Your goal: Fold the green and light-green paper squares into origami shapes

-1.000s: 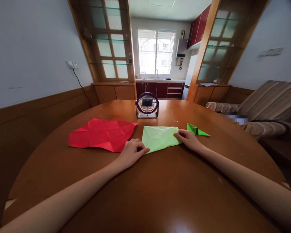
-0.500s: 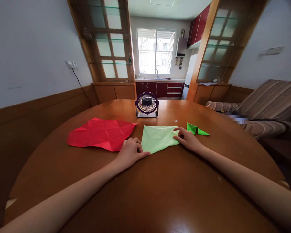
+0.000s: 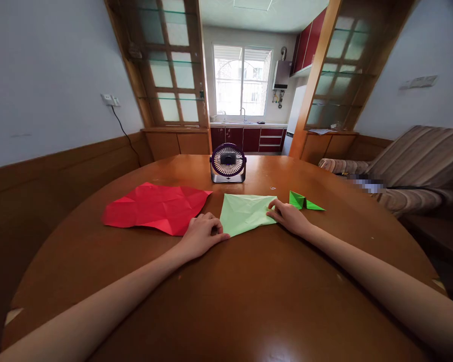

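A creased sheet of light green paper (image 3: 245, 213) lies on the wooden table in front of me. My left hand (image 3: 203, 234) is at its lower left corner, fingers curled and thumb stretched along the near edge. On the right edge, my right hand (image 3: 290, 217) has thumb and forefinger bent onto the paper in a pinch. Left of it lies a larger red paper (image 3: 156, 208) with fold lines, its near right part partly behind my left hand. A small folded bright green paper (image 3: 301, 201) rests just beyond my right hand.
A small purple fan (image 3: 228, 162) on a metal stand is at the middle of the round wooden table (image 3: 226, 296), behind the papers. A striped sofa (image 3: 411, 166) stands to the right. Cabinets flank a kitchen opening at the back.
Both hands stay at the light green paper. My left thumb has shifted slightly left at the near corner, and my right fingers a little left; the whole view has moved slightly.
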